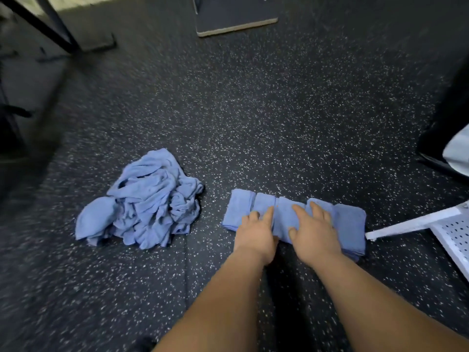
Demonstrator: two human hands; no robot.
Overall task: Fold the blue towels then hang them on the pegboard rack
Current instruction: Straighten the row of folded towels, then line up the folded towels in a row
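Right now the folded blue towels (350, 222) lie in a row on the floor (279, 123), 5 soft, light packets side by side. My left hand (256, 232) and right hand (313, 232) both press on them palm down, gripping nothing. They will flop open, I judge, so I should pinch each along its folded edge. The crumpled pile (144, 201) sits to the left, the pegboard rack (454, 237) just beside the row on the right.

- Dark speckled floor (279, 110) lies under the right hand (313, 229).
- A pale-edged dark mat (233, 16) lies far ahead of it.
- Black metal legs (50, 29) stand far ahead-left.
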